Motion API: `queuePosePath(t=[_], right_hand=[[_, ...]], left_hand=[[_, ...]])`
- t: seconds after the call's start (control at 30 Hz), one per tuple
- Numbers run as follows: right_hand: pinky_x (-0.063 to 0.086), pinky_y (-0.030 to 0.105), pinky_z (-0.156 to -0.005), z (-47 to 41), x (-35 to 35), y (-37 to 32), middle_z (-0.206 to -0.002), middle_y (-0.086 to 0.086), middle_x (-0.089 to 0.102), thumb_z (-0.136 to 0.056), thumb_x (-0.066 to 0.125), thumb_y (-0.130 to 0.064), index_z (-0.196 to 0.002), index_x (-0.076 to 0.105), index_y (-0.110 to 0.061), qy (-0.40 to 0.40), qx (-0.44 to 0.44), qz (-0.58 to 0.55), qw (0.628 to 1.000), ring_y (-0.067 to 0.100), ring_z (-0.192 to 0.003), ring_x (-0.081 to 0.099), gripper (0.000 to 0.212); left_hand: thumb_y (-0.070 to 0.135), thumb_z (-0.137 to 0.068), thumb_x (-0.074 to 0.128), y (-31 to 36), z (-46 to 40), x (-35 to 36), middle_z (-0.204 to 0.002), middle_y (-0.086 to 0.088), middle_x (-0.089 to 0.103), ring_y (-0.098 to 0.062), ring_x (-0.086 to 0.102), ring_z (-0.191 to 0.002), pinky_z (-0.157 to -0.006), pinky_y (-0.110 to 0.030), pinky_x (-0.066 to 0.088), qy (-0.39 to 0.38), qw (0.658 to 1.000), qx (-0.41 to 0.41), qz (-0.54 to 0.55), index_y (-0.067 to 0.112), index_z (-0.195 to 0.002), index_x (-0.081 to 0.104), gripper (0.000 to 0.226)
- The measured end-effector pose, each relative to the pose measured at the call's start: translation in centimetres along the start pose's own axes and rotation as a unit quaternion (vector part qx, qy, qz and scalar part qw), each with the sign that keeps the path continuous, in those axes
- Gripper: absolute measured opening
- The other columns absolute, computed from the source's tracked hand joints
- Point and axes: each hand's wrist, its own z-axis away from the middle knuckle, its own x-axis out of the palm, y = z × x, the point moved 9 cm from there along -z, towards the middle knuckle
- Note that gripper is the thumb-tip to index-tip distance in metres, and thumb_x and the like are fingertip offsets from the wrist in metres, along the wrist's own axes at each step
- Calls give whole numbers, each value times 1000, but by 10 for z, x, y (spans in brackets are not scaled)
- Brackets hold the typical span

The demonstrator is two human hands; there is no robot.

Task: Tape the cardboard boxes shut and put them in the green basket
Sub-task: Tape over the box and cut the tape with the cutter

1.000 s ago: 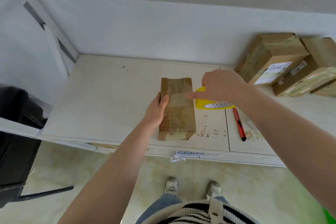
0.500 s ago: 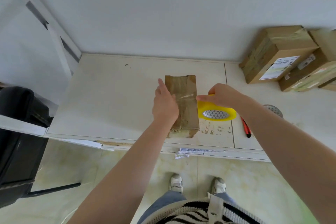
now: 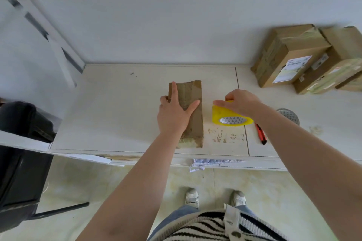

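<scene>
The right hand (image 3: 242,103) had pulled clear of the cardboard box (image 3: 193,111), fingers curled round the yellow tape roll (image 3: 230,117), which a moment before was touching the box's right edge and now sat just beside it on the white counter (image 3: 117,113). The left hand (image 3: 174,115) had spread flatter, fingers straight, pressing the box top. Over at the back right, the stacked boxes (image 3: 290,55) carried white shipping labels, print too small to read. A red utility knife (image 3: 260,133) lay near the roll.

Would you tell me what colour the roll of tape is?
Yellow, the tape roll held by the right hand; clearest in the head view.
</scene>
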Motion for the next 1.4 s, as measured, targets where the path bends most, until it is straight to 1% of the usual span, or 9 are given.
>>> queuePosePath(t=[0.2,0.4,0.6,0.77,0.9,1.03,1.23,1.3,1.4], right_hand=[[29,25,-50,-1,5,-19,-59,-2,54,-73,44,-86,-60,53,-18,3,25,16,1000,13,-57,51,70],[32,24,-48,-3,16,-36,-59,-2,57,-71,40,-90,-70,62,-14,5,47,30,998,13,-55,55,79],[35,24,-48,0,19,-42,-55,-2,52,-66,34,-94,-65,55,-13,-2,58,39,998,14,-51,54,84],[34,24,-49,-1,9,-53,-57,-3,53,-72,35,-90,-66,57,-16,9,12,41,999,13,-53,52,78],[40,28,-60,13,1,-51,-72,-4,57,-88,52,-64,-73,59,-25,-68,-76,-80,992,15,-68,55,43],[43,34,-65,27,-38,-45,-65,-4,53,-90,56,-55,-65,58,-23,-55,-116,-132,983,19,-67,54,41],[36,28,-53,29,-55,-48,-67,-2,55,-80,50,-75,-71,60,-19,11,-34,99,994,16,-65,54,58],[34,28,-53,30,-44,-59,-71,-2,53,-81,51,-74,-84,62,-14,12,-35,140,989,20,-73,55,61],[29,26,-49,28,-35,-88,-66,-4,52,-82,51,-74,-71,52,-13,23,-46,164,985,18,-66,54,62]], left_hand=[[73,-91,24,-9,-4,-14,-145,-16,22,-35,33,-124,-105,-44,29,27,996,17,-84,45,-153,-2,73],[64,-97,20,-15,-11,-8,-157,-15,5,-37,21,-137,-110,-53,20,-86,993,-27,-73,41,-154,-9,68],[101,-57,23,-13,-6,-2,-162,-8,-18,-36,-1,-148,-114,-60,6,-135,988,-69,-16,43,-149,-20,116],[85,-55,57,-27,-11,-4,-154,2,4,-35,14,-139,-105,-53,27,-138,982,-81,101,58,-143,-7,112],[65,-60,74,-38,-14,-13,-144,2,21,-33,28,-132,-99,-45,36,-110,966,-95,215,59,-143,9,105],[50,-55,84,-33,-5,7,-140,-3,43,-28,55,-117,-93,-50,53,-154,886,-128,418,52,-145,26,107],[27,-76,79,-27,10,56,-119,-3,69,-21,72,-95,-65,-34,59,-224,787,-156,554,42,-149,31,89],[30,-76,78,-42,8,55,-124,-2,68,-21,69,-103,-81,-37,58,-233,795,-158,537,40,-149,34,86],[36,-79,76,-67,1,47,-135,-4,61,-26,53,-128,-112,-45,36,-232,840,-160,463,28,-145,45,73]])
